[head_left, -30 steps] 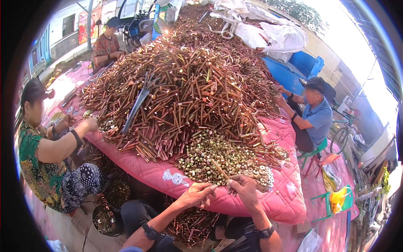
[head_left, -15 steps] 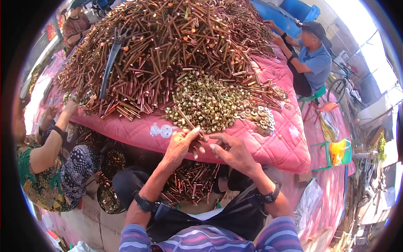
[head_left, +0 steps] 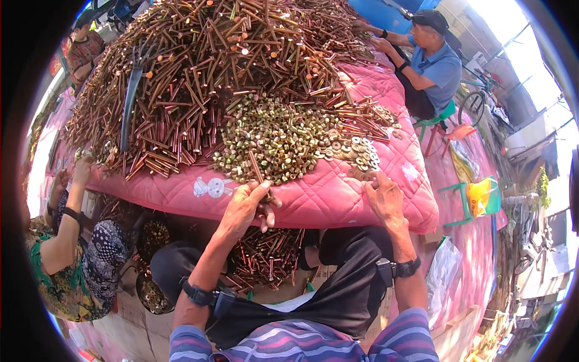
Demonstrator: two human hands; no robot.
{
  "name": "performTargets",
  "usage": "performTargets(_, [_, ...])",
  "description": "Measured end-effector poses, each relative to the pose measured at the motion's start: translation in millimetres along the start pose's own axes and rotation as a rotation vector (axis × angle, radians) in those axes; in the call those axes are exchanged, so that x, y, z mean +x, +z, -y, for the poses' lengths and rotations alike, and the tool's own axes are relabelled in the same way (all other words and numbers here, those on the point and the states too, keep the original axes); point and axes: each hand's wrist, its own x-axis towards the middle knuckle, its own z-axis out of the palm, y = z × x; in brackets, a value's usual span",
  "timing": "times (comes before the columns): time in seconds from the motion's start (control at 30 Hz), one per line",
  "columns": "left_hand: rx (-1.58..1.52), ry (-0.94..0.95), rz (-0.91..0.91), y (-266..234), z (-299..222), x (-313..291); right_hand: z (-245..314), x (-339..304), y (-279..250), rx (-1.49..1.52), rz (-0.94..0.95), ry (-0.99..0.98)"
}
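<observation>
My left hand [head_left: 244, 208] is closed around a long coppery bolt [head_left: 256, 167], which points up and away over the near edge of the pink quilted pad [head_left: 313, 202]. Just beyond it lies a heap of small yellowish nuts [head_left: 271, 139]. My right hand [head_left: 386, 198] has reached the near side of a patch of flat round washers [head_left: 360, 152]. Its thumb and fingers are bent together at the washers; whatever is between the fingertips is too small to make out.
A large mound of bolts [head_left: 199, 72] covers the far pad, with a dark fork-like tool [head_left: 129, 108] lying on it. More bolts [head_left: 265, 256] lie below, between my knees. Co-workers sit at left [head_left: 66, 253], far left [head_left: 84, 51] and right [head_left: 431, 72]. A green stool [head_left: 464, 205] stands at right.
My right hand has left the bolt's lower end and moved right to the washers. My left hand still holds the bolt, now more upright. The whole view has shifted slightly.
</observation>
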Motion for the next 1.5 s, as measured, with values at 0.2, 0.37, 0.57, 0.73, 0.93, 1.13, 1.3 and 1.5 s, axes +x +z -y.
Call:
performTargets(0.2, [0.054,0.008,0.004,6,-4,0,-16,9,13,-0.067,-0.001,0.032])
performTargets(0.37, [0.097,0.023,0.024,7,2,1,-14,4,9,0.010,-0.002,0.055])
performTargets(0.57, [0.128,0.016,0.043,2,4,-7,-2,7,7,-0.001,0.032,0.071])
performTargets(0.73, [0.163,-0.013,0.068,7,-4,-10,-5,10,4,0.019,0.041,0.062])
performTargets(0.93, [0.213,-0.029,0.098,14,-11,-11,0,15,-4,0.059,0.033,0.025])
performTargets(1.13, [0.292,-0.004,0.090,14,0,-9,28,12,-1,0.738,0.222,0.082])
performTargets(1.3, [0.538,-0.052,0.067,13,2,-17,85,10,21,1.183,0.445,0.013])
performTargets(1.5, [0.591,-0.051,0.127,19,-1,-9,94,2,23,1.287,0.552,0.214])
